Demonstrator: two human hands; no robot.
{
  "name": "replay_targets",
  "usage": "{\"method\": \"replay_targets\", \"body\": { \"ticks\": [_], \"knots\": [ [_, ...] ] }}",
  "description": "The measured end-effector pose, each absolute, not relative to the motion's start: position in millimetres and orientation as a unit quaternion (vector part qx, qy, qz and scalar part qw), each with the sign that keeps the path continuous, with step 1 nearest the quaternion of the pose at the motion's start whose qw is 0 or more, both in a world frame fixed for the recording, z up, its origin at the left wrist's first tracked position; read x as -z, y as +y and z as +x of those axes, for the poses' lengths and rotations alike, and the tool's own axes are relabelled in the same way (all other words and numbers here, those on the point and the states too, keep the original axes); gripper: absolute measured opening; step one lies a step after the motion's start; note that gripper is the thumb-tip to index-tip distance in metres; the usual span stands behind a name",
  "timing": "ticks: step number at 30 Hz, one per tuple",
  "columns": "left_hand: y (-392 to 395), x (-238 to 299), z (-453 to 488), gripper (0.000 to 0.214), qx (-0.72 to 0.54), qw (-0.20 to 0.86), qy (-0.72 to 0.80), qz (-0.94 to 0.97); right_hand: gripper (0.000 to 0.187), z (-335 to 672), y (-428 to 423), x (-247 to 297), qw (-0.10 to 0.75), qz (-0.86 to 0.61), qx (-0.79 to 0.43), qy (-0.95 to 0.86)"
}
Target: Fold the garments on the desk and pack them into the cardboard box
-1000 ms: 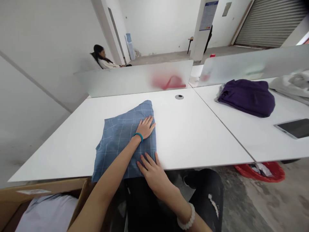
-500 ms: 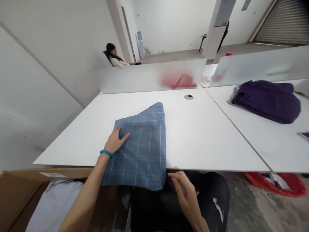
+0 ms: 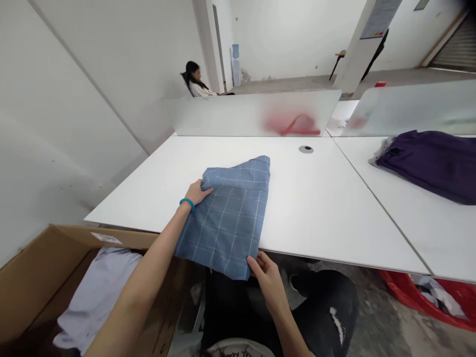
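Your left hand (image 3: 199, 192) grips the blue checked cloth (image 3: 230, 213) at its upper left edge, with the thumb lying on top. Your right hand (image 3: 266, 272) pinches the cloth's lower right corner between thumb and fingers. The cloth lies partly on the white tabletop (image 3: 316, 208), its upper band folded over, while its lower part hangs past the near edge, above your lap. Your left forearm crosses over an open cardboard box (image 3: 40, 267), which has a pale garment (image 3: 104, 292) inside. Well to the right of the cloth, a purple garment (image 3: 435, 163) rests on the adjoining surface. Behind the tabletop's frosted divider (image 3: 219, 116), a person (image 3: 201, 90) sits by the wall.
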State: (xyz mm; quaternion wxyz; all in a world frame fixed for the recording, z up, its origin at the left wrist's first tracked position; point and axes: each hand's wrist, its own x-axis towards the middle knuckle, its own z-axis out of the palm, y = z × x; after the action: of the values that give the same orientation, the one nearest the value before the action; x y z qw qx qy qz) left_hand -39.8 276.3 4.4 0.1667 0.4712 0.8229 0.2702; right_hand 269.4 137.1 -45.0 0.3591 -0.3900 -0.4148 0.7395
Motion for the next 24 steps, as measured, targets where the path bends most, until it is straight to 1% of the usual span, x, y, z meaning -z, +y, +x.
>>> {"method": "replay_targets", "body": {
  "ticks": [4,8,11,13,16,20,22,24],
  "knots": [
    [276,-11,-49,0.063,-0.306,0.250,0.799,0.453,0.048,262,127,50,0.352,-0.401,-0.770,-0.350],
    [278,-24,-57,0.057,-0.291,0.363,0.755,0.461,0.058,254,124,46,0.363,-0.390,-0.783,-0.321],
    [279,-30,-53,0.053,-0.289,0.383,0.716,0.507,0.057,256,127,40,0.387,-0.416,-0.768,-0.297],
    [277,-30,-47,0.054,-0.301,0.363,0.692,0.547,0.053,261,127,36,0.402,-0.429,-0.760,-0.278],
    [270,-30,-38,0.057,-0.316,0.302,0.683,0.585,0.049,269,125,32,0.401,-0.449,-0.752,-0.269],
    [250,-46,-42,0.050,-0.310,0.250,0.702,0.590,0.043,275,126,20,0.388,-0.475,-0.737,-0.285],
    [230,-63,-55,0.048,-0.305,0.209,0.716,0.592,0.037,273,133,11,0.368,-0.472,-0.739,-0.309],
    [199,-83,-77,0.050,-0.309,0.134,0.736,0.588,0.031,261,142,-2,0.334,-0.446,-0.749,-0.358]
  ]
}}
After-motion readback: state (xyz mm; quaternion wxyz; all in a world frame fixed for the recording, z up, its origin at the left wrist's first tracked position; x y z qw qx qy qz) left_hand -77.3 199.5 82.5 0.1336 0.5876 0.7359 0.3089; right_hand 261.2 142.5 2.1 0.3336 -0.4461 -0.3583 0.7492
